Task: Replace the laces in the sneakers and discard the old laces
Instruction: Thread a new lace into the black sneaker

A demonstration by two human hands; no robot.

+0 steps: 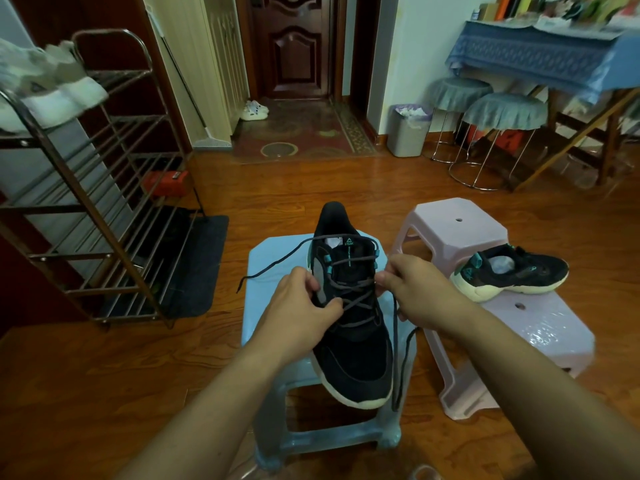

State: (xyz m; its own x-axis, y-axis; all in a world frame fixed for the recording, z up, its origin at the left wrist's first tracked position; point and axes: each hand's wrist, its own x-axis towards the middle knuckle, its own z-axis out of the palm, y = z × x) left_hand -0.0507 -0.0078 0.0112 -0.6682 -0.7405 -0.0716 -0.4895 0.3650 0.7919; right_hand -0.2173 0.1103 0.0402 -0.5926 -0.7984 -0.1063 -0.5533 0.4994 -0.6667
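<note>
Shoe rack [104, 188], metal, stands far left of both grips, a pale sneaker on its top shelf. Cloth-covered table [540, 60] far back right, two covered stools under its edge, grey bin [408, 133] beside them.

Blue stool [273, 271] serves as worktop directly beneath the grips. Pink stool [460, 223] just right of the right grip; a second pink stool lies nearer, below it.

Black sneaker [353, 344] sits upright on the blue stool, toe toward the person, heel away, between the two grips. Second black sneaker [512, 275] rests well right of the right grip, across the pink stools; no lace seen on it.

Left hand [298, 299]: fingers curled against the sneaker's left eyelet side, pinching the dark lace [353, 299] at the crossings. Right hand [412, 289]: fingers curled, pinching the lace at the right eyelet side.

Lace is threaded through most eyelets. One free end runs out left past the left grip over the stool top; the other hangs down below the right grip beside the toe.
</note>
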